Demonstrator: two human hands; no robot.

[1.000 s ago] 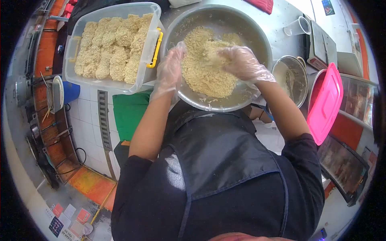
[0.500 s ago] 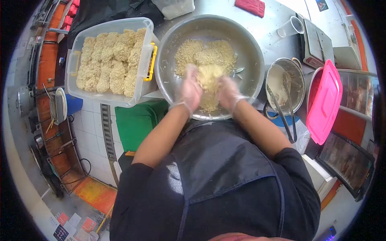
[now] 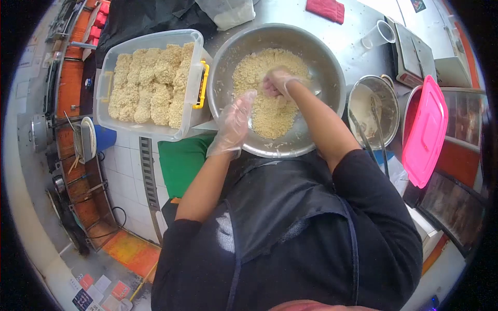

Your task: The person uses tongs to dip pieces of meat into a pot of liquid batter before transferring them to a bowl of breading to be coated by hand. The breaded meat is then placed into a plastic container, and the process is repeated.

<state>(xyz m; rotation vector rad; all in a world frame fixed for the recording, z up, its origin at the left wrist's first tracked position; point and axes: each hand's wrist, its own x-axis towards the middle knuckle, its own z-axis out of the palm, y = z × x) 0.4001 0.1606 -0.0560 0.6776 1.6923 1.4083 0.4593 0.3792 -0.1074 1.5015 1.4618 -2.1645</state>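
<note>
A wide metal bowl holds pale yellow crumbs, spread over its bottom. Both hands wear clear plastic gloves. My left hand is at the bowl's left front side, its fingers stretched out beside the crumbs with nothing in them. Over the middle of the crumbs, my right hand has its fingers curled together; whatever lies inside them is hidden. Left of the bowl stands a clear plastic tub with yellow handles, filled with rows of crumb-coated pieces.
A metal pot with tongs stands right of the bowl, beside a pink lid. Farther back are a clear cup, a red cloth and a scale. A green container sits below the tub.
My hands have come apart. My right hand has moved up over the crumbs and curled, and my left has shifted slightly left. The crumbs lie more spread out; the view has shifted a little.
</note>
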